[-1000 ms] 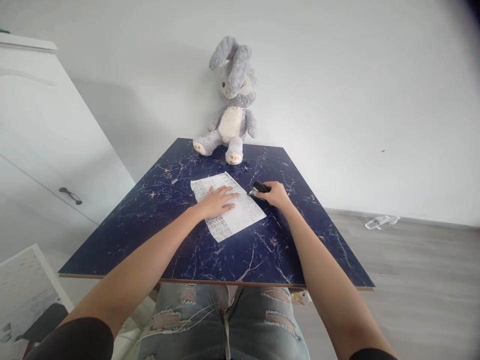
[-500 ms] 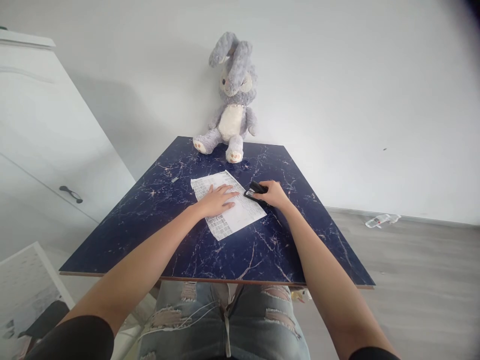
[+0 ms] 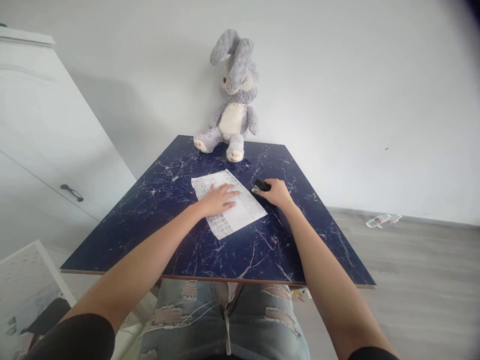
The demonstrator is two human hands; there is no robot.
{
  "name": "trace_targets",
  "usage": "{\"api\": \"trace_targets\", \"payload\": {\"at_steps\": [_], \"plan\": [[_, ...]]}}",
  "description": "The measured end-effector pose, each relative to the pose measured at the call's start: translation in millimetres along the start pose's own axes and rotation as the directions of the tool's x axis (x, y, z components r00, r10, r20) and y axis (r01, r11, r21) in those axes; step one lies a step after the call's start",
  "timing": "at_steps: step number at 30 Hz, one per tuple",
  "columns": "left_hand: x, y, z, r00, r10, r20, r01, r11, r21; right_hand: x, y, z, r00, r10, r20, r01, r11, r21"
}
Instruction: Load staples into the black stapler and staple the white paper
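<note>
Printed paper sheets (image 3: 245, 212) lie at an angle on the dark blue marbled table (image 3: 142, 230); whether there is more than one sheet I cannot tell. My left hand (image 3: 219, 201) rests flat on the paper with its fingers spread. Just right of the paper's edge, my right hand (image 3: 276, 192) is closed around a black stapler (image 3: 261, 185), whose front end points left toward the sheet. The fingers and palm hide the rear of the stapler.
A grey plush rabbit (image 3: 234, 95) sits at the table's far end against the wall. To the left stands a white cabinet (image 3: 45, 125) with a dark handle. A clear plastic item (image 3: 382, 220) lies on the floor at right. A small pale scrap (image 3: 175, 178) lies on the table.
My right hand has drawn the stapler slightly right, away from the paper's edge. My left hand has stayed flat on the paper.
</note>
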State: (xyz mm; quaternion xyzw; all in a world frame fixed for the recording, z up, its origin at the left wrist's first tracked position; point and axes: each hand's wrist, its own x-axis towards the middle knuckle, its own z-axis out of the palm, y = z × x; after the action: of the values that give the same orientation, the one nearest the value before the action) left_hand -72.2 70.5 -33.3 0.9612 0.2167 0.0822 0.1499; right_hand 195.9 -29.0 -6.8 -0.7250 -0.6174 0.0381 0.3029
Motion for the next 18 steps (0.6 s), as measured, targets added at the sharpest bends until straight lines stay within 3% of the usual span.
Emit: {"api": "trace_targets", "payload": {"at_steps": [6,18], "plan": [[0,4,-1,1.0,0.007,0.004,-0.007,1.0,0.01,-2,-8,-1,0.984,-0.169,0.049,0.169,0.986,0.003],[-3,15,-10,0.996,0.066,-0.051,-0.07,0.995,-0.067,-5,-17,-7,0.966,-0.119,0.231,0.037,0.943,0.33]]}}
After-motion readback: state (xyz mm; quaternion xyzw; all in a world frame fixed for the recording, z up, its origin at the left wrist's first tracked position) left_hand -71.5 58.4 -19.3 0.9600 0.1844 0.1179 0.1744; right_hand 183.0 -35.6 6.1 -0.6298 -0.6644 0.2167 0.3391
